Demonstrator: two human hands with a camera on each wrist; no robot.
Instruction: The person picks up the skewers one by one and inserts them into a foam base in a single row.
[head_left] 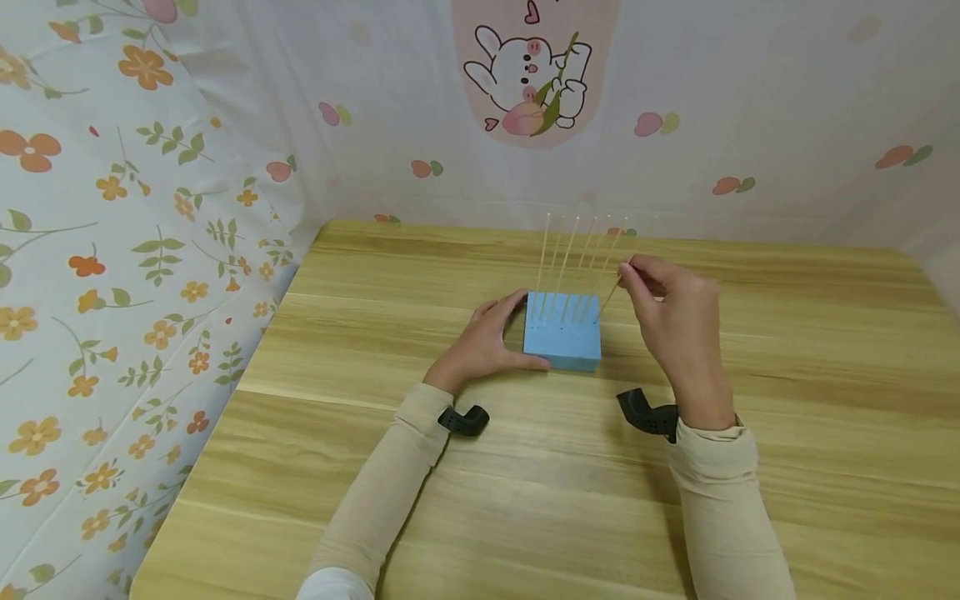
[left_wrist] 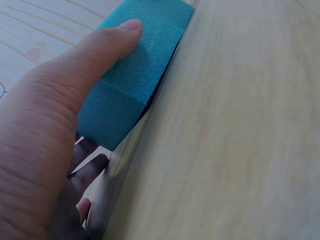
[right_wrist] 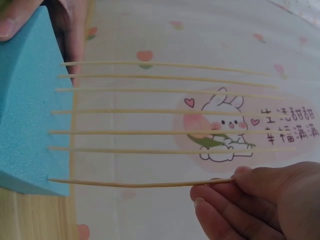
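A light blue foam block lies on the wooden table, with several thin bamboo skewers standing in a row in its top. My left hand grips the block from its left side, the thumb laid along the front face and the other fingers round the back. Between thumb and fingertips, my right hand pinches one more skewer partway up. Its lower tip meets the block's top at the right end of the row, and it leans right. Small dark holes dot the top in front of the skewers.
The wooden table reaches back to a white cloth printed with a rabbit and fruit. A flowered cloth hangs along the left edge. Black curved wrist mounts jut inward from both sleeves.
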